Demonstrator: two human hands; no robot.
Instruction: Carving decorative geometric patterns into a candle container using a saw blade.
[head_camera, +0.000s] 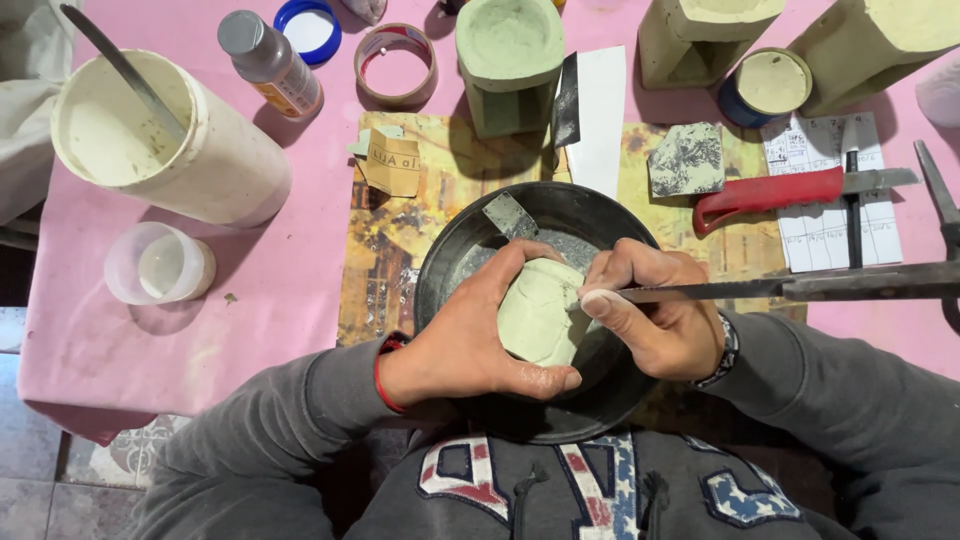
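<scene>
Clay piece: pale green lump (540, 310) held over black bowl (600, 225), near centre.
Left hand (470, 335): fingers wrapped round it.
Right hand (655, 310): fingers closed on thin blade (760, 289), tip touching clay.
Progress: surface partly smoothed; scraping looks unfinished.
Far right: red-handled knife (770, 192).

Pale green clay piece (540, 310) in left hand (470, 335) — right hand's (655, 310) blade (760, 288) against it.
</scene>
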